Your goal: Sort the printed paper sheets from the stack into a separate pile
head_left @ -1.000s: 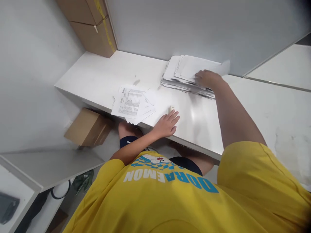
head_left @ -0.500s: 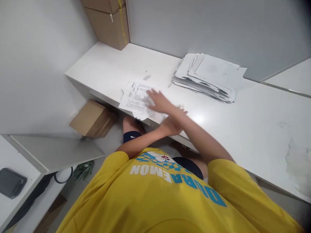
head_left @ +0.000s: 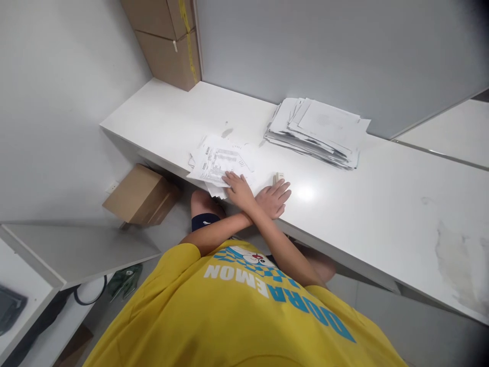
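My arms cross over the front edge of the white desk (head_left: 362, 204). My left hand (head_left: 275, 198) lies flat on the desk with its fingers spread, holding nothing, just short of a small white object (head_left: 280, 177). My right hand (head_left: 237, 186) reaches across the left forearm. Its fingers rest stretched out on a small loose pile of printed sheets (head_left: 219, 160) at the desk's front edge. A thick, untidy stack of papers (head_left: 319, 130) sits farther back near the wall, away from both hands.
Taped cardboard boxes (head_left: 168, 41) stand at the desk's far left corner. Another cardboard box (head_left: 137, 196) lies on the floor under the desk. A lower grey surface (head_left: 76, 250) and a dark device (head_left: 9, 308) are at the left.
My right hand left the thick stack at the back and swung left over my left arm onto the printed sheets. My left hand stayed put.
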{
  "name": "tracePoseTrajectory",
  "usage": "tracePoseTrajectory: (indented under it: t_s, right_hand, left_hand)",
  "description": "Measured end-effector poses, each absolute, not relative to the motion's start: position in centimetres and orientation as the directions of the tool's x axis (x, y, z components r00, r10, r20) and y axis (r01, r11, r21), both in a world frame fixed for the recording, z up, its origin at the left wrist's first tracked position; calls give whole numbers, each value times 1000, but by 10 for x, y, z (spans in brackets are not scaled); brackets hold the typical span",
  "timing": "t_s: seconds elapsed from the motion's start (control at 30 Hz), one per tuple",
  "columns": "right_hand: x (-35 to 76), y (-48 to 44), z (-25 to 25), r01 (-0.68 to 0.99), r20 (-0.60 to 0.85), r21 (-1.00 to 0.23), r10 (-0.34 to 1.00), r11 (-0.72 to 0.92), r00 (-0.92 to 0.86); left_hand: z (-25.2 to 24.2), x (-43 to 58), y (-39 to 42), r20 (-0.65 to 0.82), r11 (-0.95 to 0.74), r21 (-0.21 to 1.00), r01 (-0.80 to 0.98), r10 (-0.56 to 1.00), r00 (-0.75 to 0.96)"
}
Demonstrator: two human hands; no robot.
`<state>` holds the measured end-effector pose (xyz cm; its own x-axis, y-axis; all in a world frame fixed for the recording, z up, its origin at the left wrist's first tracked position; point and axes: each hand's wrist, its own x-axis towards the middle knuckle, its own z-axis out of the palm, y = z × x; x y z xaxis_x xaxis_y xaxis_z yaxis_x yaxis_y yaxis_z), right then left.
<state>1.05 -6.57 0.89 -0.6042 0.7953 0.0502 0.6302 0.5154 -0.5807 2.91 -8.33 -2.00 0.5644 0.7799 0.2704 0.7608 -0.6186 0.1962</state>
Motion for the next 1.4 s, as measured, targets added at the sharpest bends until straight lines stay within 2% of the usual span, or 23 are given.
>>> tracePoseTrajectory:
  t_s: [0.1,0.2,0.33,0.53,0.7,0.87,0.97,1.1,1.4]
  right_hand:
    - [14,-66,8,595,141,-636,832,491,-536]
    - [16,-67,11,633,205,-615,870,470,-448]
    - [14,-71,16,712,109,-527,868,464,-484]
    - [12,-74,20,658,87,-507,793,556,-603]
    - [17,-69,14,627,143,-600,838,497,-527]
    - [12,-68,2,712,43,-484,827,508,-561]
    - [9,-69,2,732,78,-442,835,518,-544]
    - [9,-71,10,730,129,-442,843,521,-523]
    - [14,-67,15,743,108,-466,864,481,-491]
  left_hand:
    - [-20,30,-84,280,-616,204,761,782,558]
    - [-18,30,-85,286,-607,208,767,788,545]
    - [-17,30,-86,281,-611,203,765,785,553]
    - [-17,29,-84,261,-617,180,766,781,567]
    - [-17,30,-85,250,-608,183,773,789,561]
    - [-17,30,-86,254,-610,193,769,788,561]
    - [-16,29,-86,254,-612,180,770,786,564]
    - [-15,29,-87,246,-610,173,773,787,566]
    - [-19,31,-86,268,-612,203,765,786,557]
